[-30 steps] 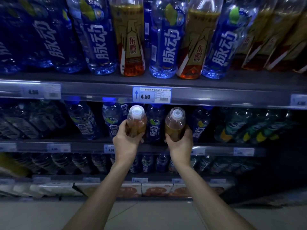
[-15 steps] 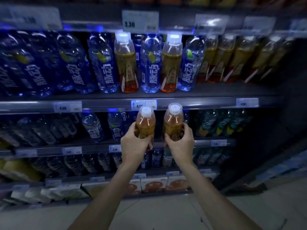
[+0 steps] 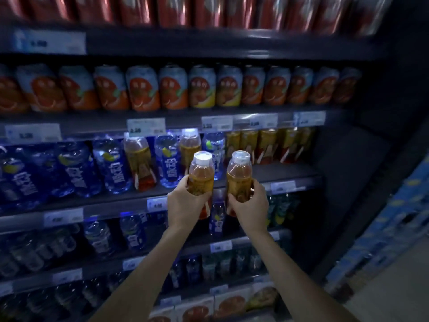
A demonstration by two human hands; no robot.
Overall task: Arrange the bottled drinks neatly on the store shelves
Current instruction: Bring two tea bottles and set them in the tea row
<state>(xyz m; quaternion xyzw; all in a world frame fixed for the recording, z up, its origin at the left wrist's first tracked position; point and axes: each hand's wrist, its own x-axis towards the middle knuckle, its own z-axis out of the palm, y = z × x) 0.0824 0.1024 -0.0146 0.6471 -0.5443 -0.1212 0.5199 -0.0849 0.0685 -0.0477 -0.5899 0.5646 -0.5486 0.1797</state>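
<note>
My left hand (image 3: 184, 203) grips an amber drink bottle (image 3: 201, 174) with a white cap, held upright. My right hand (image 3: 251, 204) grips a second amber bottle (image 3: 239, 175) of the same kind, close beside the first. Both bottles hover in front of the edge of a grey shelf (image 3: 287, 174). On that shelf, blue bottles (image 3: 168, 161) alternate with two amber bottles (image 3: 139, 161), and a row of amber bottles (image 3: 267, 145) stands at its right end. Bare shelf shows in front of that row.
Orange-and-blue cans (image 3: 174, 89) fill the shelf above, red cans (image 3: 185, 10) the top one. Lower shelves hold blue and green bottles (image 3: 132, 233). Price tags (image 3: 146, 127) line the shelf rails. A dark side panel (image 3: 362, 159) ends the unit at right; blue packs (image 3: 394, 228) lie beyond.
The view has tilted up and pulled back, bringing the can shelves into sight. Both hands have lifted the two amber bottles from the lower shelf's level to the shelf with the mixed bottles.
</note>
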